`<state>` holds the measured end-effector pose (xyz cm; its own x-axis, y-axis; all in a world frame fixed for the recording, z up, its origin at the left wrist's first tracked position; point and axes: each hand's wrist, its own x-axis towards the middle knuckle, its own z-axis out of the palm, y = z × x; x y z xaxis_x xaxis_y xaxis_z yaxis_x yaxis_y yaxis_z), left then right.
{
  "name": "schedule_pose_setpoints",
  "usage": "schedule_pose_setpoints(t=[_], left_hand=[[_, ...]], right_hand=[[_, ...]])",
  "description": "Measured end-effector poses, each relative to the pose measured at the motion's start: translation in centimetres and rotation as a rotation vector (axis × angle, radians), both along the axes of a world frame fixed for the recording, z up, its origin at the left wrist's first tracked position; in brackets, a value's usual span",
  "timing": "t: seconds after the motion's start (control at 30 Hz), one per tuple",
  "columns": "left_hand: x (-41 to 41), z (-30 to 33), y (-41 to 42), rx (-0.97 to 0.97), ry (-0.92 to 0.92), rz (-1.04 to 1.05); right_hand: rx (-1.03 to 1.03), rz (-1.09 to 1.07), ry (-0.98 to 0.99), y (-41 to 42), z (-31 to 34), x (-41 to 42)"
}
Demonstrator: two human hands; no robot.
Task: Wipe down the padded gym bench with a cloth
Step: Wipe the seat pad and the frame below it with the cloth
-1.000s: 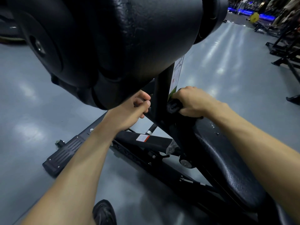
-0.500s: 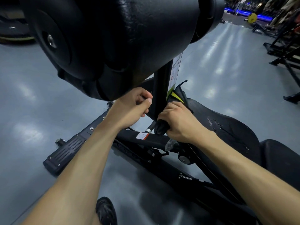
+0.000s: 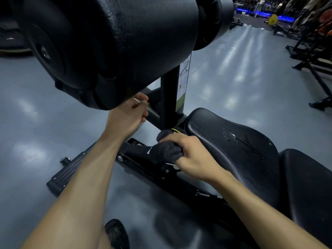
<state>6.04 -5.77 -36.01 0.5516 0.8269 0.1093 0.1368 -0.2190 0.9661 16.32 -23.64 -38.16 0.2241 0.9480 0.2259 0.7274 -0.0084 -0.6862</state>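
The right hand grips a bunched black cloth with a yellow edge, its grip clamped round the fabric, at the front left edge of the black padded vinyl seat of the gym bench, just beside the black upright post. Wet streaks glisten on the seat's top. The left hand reaches under the large black padded roller, fingers curled on a thin silver pin or handle at the frame, mostly hidden. A black shoe stands on the grey floor below.
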Motion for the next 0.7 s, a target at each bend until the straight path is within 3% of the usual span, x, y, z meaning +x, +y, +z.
schedule_pose_setpoints(t=[0.1,0.23,0.3,0.4,0.47,0.53,0.63,0.7], left_hand=[[-0.4,-0.2,0.4,0.003,0.005,0.025],[-0.5,-0.3,0.4,-0.008,0.000,0.030],[-0.4,-0.3,0.2,0.004,0.003,0.016],[-0.6,-0.2,0.1,0.031,0.029,0.008],[-0.7,-0.2,0.1,0.031,0.028,0.003],[-0.7,-0.3,0.2,0.019,0.023,-0.004],[-0.4,-0.2,0.3,0.004,0.019,-0.011],[-0.3,-0.3,0.4,-0.001,0.029,-0.009]], right_hand=[[-0.043,-0.138,0.160,-0.4,-0.4,-1.1],[-0.073,-0.574,0.317,-0.2,-2.7,-1.7],[-0.020,-0.674,0.452,0.2,-2.5,-1.3],[0.141,-0.726,0.463,0.9,1.1,1.1],[0.248,-0.786,0.342,1.0,5.0,4.1],[0.234,-0.831,0.045,1.3,8.8,7.5],[-0.044,-0.789,-0.462,4.0,11.1,10.6],[-0.304,-0.575,-0.629,6.2,9.5,10.6]])
